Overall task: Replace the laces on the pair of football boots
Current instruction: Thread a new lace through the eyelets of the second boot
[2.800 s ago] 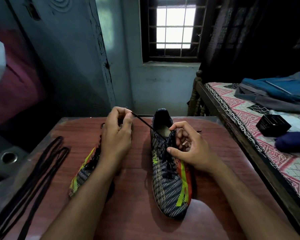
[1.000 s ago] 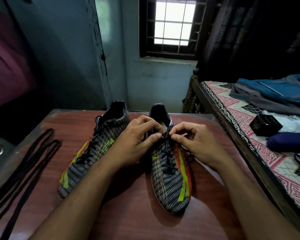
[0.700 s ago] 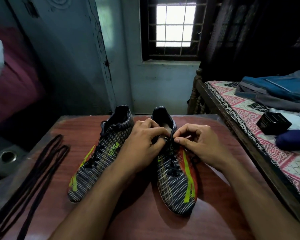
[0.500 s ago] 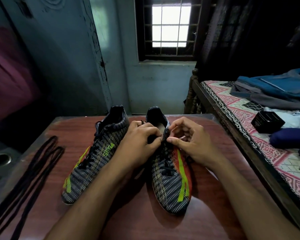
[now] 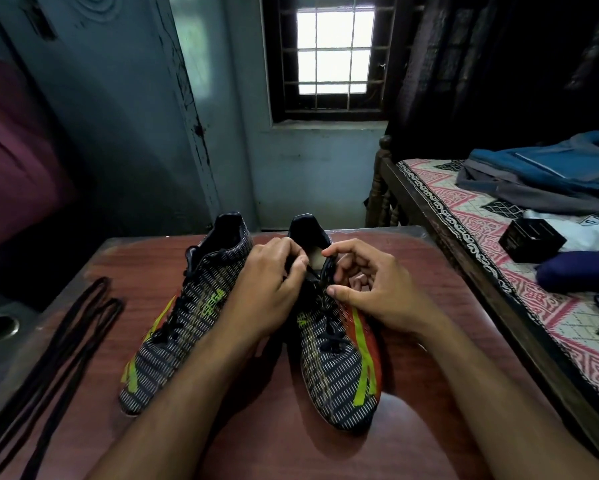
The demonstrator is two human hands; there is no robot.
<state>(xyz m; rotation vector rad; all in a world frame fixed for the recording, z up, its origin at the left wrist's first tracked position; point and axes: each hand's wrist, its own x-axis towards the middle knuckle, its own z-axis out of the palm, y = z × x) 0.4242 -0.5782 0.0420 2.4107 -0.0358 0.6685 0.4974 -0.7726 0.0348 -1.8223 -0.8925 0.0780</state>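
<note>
Two black football boots with white dashes and lime stripes stand side by side on a reddish-brown table [image 5: 429,306], toes toward me. The left boot [image 5: 183,327] carries a black lace and nothing touches it. Over the collar of the right boot [image 5: 339,372], my left hand [image 5: 273,289] pinches the black lace [image 5: 311,274] at the top eyelets. My right hand [image 5: 370,289] holds the lace's other side, thumb and forefinger closed near the boot's right edge. Lower crossings of the lace show below my hands.
Several loose black laces [image 5: 59,344] lie along the table's left edge. A bed [image 5: 498,271] with a patterned cover stands close on the right, carrying a small black box [image 5: 531,239], a blue bag [image 5: 547,171] and clothes. A wall and a barred window [image 5: 332,53] are beyond the table.
Earlier my left hand pulled the lace out to the left, hiding part of the left boot. Both hands have since come together at the right boot's top eyelets and stay there.
</note>
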